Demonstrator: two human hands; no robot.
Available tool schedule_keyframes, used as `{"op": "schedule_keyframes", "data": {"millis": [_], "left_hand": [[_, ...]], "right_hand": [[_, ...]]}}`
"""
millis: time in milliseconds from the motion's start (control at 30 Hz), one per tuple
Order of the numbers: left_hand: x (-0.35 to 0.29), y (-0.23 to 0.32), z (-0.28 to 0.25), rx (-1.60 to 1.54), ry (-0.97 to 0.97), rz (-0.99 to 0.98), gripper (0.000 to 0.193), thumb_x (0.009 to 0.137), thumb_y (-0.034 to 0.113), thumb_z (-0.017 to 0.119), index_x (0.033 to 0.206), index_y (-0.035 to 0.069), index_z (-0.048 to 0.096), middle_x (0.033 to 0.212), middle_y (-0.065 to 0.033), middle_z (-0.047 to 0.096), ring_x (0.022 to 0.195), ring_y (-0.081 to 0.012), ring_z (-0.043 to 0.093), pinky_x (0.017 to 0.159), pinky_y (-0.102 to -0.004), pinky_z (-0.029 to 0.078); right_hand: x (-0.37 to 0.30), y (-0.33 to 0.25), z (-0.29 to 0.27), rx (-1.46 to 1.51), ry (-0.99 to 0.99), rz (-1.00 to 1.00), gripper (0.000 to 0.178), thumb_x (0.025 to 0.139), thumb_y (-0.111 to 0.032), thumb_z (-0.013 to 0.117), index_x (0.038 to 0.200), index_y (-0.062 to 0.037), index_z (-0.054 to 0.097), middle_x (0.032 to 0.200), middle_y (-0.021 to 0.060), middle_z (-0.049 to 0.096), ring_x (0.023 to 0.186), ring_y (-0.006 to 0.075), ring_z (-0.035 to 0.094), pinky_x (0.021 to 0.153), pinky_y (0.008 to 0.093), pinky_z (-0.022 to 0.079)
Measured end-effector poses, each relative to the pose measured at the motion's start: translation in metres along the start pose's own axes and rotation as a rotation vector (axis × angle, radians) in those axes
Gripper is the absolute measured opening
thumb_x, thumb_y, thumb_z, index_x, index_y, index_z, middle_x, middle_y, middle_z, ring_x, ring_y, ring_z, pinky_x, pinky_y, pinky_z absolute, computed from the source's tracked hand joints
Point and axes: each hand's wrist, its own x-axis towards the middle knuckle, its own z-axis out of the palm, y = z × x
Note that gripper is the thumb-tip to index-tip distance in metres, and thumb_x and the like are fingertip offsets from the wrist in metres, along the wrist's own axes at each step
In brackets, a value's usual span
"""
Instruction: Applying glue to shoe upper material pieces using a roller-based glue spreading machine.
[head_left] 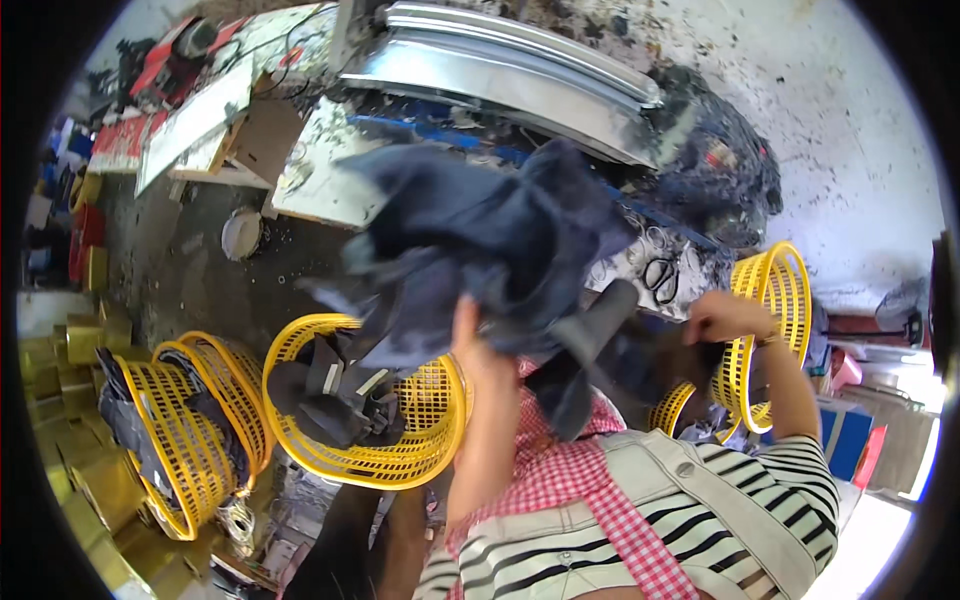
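A bundle of dark navy fabric pieces (480,240) hangs in front of me, blurred by motion. My left hand (475,345) grips its near side with the thumb up, and the other fingers are mostly hidden. Further dark pieces (590,350) trail across my lap below it. On the right, my right hand (730,318) is bent back with curled fingers, close to a tilted yellow plastic basket (797,290). Dark blurred material lies just under that hand; whether the fingers hold it I cannot tell. A round yellow basket (350,470) with dark pieces inside stands below my left hand.
Scissors (660,278) lie on the littered worktable, near a long metal housing (520,85) and a dark, lint-covered bag (725,160). More yellow baskets (185,440) with dark pieces stand at left beside gold boxes (95,480). A white tub (242,235) sits on the floor.
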Motion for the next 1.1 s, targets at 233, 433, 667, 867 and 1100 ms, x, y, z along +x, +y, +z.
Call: {"op": "schedule_keyframes", "data": {"millis": [233, 433, 667, 867, 1100], "left_hand": [[0.053, -0.161, 0.02, 0.15, 0.239, -0.247, 0.051, 0.071, 0.033, 0.073, 0.102, -0.002, 0.055, 0.103, -0.0082, 0.058, 0.088, -0.0218, 0.057, 0.078, -0.0362, 0.047], [0.038, -0.089, 0.01, 0.446, -0.18, -0.905, 0.081, 0.077, 0.062, 0.048, 0.126, -0.001, 0.039, 0.125, -0.0148, 0.046, 0.115, -0.0275, 0.044, 0.1, -0.0388, 0.032], [-0.061, -0.013, 0.245, 1.62, -1.203, 0.507, 0.071, 0.059, 0.031, 0.082, 0.114, -0.003, 0.053, 0.113, -0.0143, 0.056, 0.108, -0.0216, 0.051, 0.094, -0.0332, 0.037], [-0.041, 0.0, 0.256, 1.285, -1.219, -0.044, 0.02, 0.078, 0.003, 0.065, 0.096, 0.0, 0.058, 0.088, 0.0004, 0.059, 0.082, -0.0055, 0.052, 0.076, -0.0226, 0.043], [-0.006, 0.059, 0.27, 1.325, -1.011, 0.198, 0.02, 0.084, 0.004, 0.057, 0.104, -0.002, 0.056, 0.086, 0.0017, 0.058, 0.075, -0.004, 0.05, 0.069, -0.0197, 0.042]], "right_hand": [[-0.137, 0.026, -0.121, 0.214, 0.247, -0.167, 0.018, 0.06, -0.003, 0.064, 0.078, -0.0044, 0.065, 0.074, 0.0074, 0.059, 0.071, 0.0229, 0.055, 0.065, 0.0304, 0.043], [-0.14, 0.019, -0.183, -0.086, 0.192, -0.516, 0.023, 0.064, -0.002, 0.061, 0.086, -0.0091, 0.062, 0.088, 0.0076, 0.058, 0.075, 0.0274, 0.057, 0.063, 0.0317, 0.046], [-0.072, -0.051, -0.236, -0.346, -0.112, -1.006, 0.022, 0.067, -0.002, 0.05, 0.085, 0.0006, 0.062, 0.081, 0.0174, 0.061, 0.08, 0.0311, 0.059, 0.069, 0.0368, 0.048], [-0.018, -0.075, -0.297, 0.18, 0.078, -1.063, 0.052, 0.07, -0.018, 0.07, 0.113, 0.0013, 0.048, 0.11, 0.0093, 0.054, 0.092, 0.0157, 0.055, 0.076, 0.0283, 0.045], [0.078, -0.049, -0.187, 1.059, 0.403, -0.686, 0.039, 0.079, -0.009, 0.064, 0.114, -0.0006, 0.049, 0.101, 0.0019, 0.056, 0.083, 0.0066, 0.053, 0.075, 0.0209, 0.044]]}}
